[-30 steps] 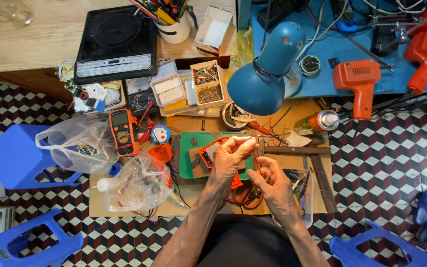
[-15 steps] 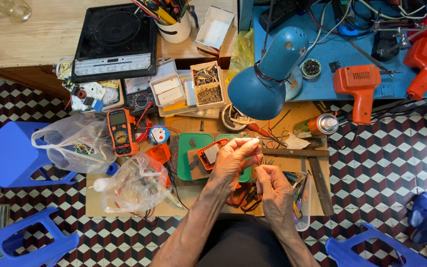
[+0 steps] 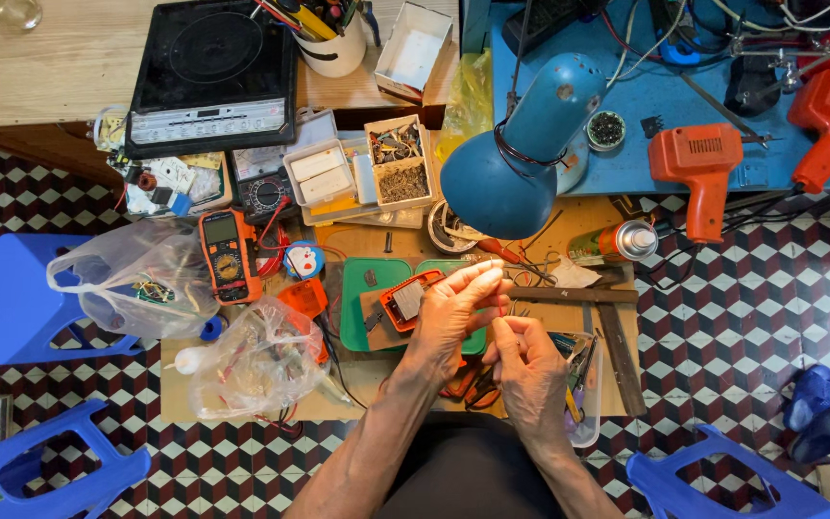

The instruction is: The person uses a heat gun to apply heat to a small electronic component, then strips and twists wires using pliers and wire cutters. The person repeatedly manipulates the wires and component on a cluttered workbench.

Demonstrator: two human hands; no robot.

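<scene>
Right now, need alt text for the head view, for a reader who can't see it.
Seen from above, a person's left hand and right hand meet over a cluttered work board, pinching something too small to identify. Beneath them lie a green mat and an orange device; a blue desk lamp hangs just above.

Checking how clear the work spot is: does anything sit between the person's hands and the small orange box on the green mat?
Nothing visible does. The left hand hovers right beside the orange box on the green mat, partly over it; the right hand is just beside the left, pinching something thin.
</scene>
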